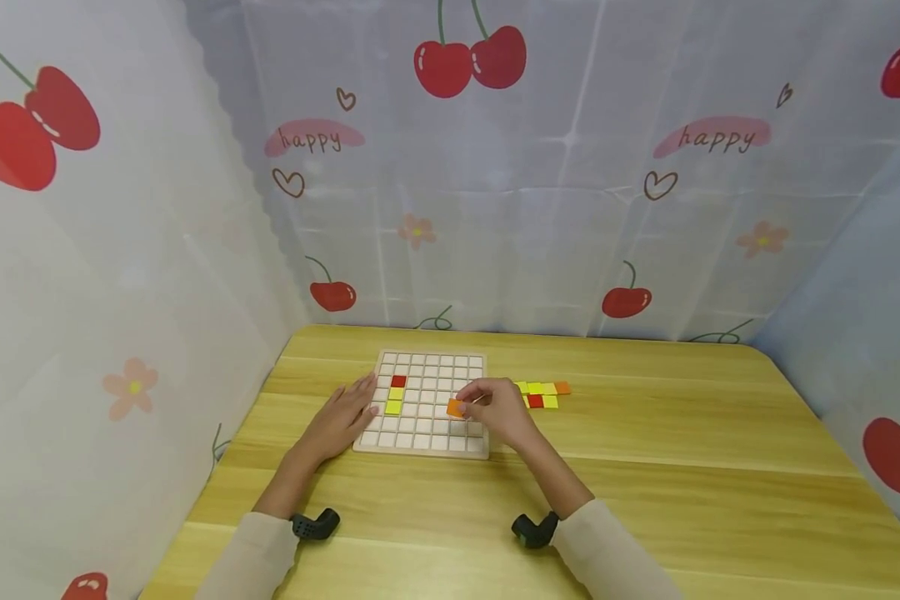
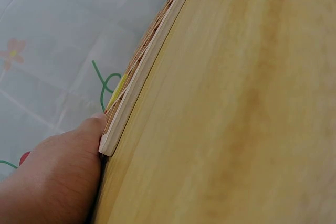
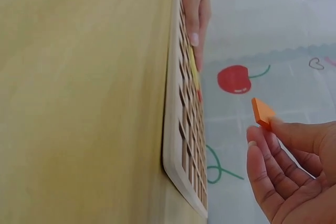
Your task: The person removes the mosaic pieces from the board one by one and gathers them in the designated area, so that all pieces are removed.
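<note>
A pale wooden grid board [image 1: 422, 437] lies on the table. In one of its left columns sit a red tile [image 1: 398, 381], a yellow tile [image 1: 397, 393] and a yellow-green tile [image 1: 393, 407], one below another. My left hand [image 1: 339, 421] rests along the board's left edge, its fingers fairly straight and the thumb at the rim. Over the right half of the board, my right hand [image 1: 498, 408] pinches an orange square tile [image 3: 261, 114] between thumb and fingertips. The right wrist view shows this tile raised off the grid, apart from it.
Just right of the board lies a group of loose tiles [image 1: 549, 389] in yellow, red and orange, partly hidden by my right hand. The wooden table [image 1: 645, 517] extends to the right and front. Printed curtains [image 1: 495, 208] stand behind and at the sides.
</note>
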Motion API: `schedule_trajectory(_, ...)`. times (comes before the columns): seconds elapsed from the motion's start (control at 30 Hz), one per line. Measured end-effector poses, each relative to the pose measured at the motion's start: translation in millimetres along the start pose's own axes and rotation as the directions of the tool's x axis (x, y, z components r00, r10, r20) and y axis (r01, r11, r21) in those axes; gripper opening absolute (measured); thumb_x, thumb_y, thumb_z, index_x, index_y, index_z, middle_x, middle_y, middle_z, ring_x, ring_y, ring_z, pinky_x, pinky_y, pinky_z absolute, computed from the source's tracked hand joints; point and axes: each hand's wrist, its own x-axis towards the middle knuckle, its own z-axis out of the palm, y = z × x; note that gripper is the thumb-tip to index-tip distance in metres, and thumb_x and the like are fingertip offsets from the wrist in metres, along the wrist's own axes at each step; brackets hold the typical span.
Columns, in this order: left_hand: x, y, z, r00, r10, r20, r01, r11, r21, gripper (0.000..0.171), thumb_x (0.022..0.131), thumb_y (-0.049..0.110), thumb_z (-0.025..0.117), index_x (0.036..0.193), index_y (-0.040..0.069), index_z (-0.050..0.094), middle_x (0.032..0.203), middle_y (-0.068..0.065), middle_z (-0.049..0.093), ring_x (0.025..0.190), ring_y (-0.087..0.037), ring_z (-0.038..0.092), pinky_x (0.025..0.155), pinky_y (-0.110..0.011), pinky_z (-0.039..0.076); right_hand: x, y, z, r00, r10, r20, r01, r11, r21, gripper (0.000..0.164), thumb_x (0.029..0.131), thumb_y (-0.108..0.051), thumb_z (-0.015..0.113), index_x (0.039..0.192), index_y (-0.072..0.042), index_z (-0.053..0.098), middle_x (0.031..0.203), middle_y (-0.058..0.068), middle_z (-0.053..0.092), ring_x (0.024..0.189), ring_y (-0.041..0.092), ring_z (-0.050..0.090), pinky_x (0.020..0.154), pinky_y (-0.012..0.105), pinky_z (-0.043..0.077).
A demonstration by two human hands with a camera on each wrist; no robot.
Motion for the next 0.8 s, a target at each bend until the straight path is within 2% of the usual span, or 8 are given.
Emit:
schedule_trajectory(0.13,-0.8,0.9,-1.3,1.0,0.0,0.005,0.0,1.0,0.003,0.064,0.11,0.039,0.042,0.16,0.004,0.026,0.166,-0.011,0.024,0.153,-0.031,0.023,0.122,-0.058,0.014,1.8,0.8,-10.6,0.999,0.042,-0.031,-0.042,0.999,0.009,0.005,0.089,-0.002,0.076,0.093,-0.004,0.078,0.089,0.007,0.075,0.082,0.035,0.072,0.073,0.044,0.061)
schedule_trajectory(0.33,-1.4,1.9,-2.7,1.0,-0.002,0.004,0.002,1.0,-0.001,0.063,0.11,0.039,0.042,0.16,0.003,0.027,0.166,-0.011,0.025,0.153,-0.032,0.023,0.122,-0.058,0.014,4.0,4.5,-27.0,0.993,0.099,-0.07,-0.098,0.995,0.007,0.006,0.09,-0.003,0.076,0.095,-0.004,0.079,0.09,0.008,0.076,0.085,0.036,0.072,0.079,0.052,0.06)
schedule_trajectory(0.6,-0.3,3.2,-3.6,1.0,0.007,-0.001,-0.007,1.0,0.007,0.063,0.11,0.037,0.043,0.16,0.002,0.027,0.166,-0.012,0.024,0.153,-0.032,0.023,0.122,-0.059,0.014,6.6,13.6,-44.2,0.99,0.11,-0.093,-0.107,0.994,0.039,0.009,0.091,-0.003,0.075,0.098,0.0,0.078,0.093,0.013,0.075,0.088,0.044,0.07,0.077,0.051,0.06)
schedule_trajectory(0.8,-0.9,3.1,-4.0,1.0,0.009,0.008,-0.009,1.0,0.008,0.063,0.11,0.037,0.043,0.16,0.003,0.027,0.166,-0.012,0.024,0.153,-0.032,0.023,0.122,-0.059,0.014,5.5,18.6,-55.3,0.987,0.117,-0.11,-0.116,0.993,0.02,0.013,0.091,-0.002,0.075,0.102,0.004,0.077,0.093,0.014,0.075,0.085,0.039,0.072,0.078,0.052,0.06)
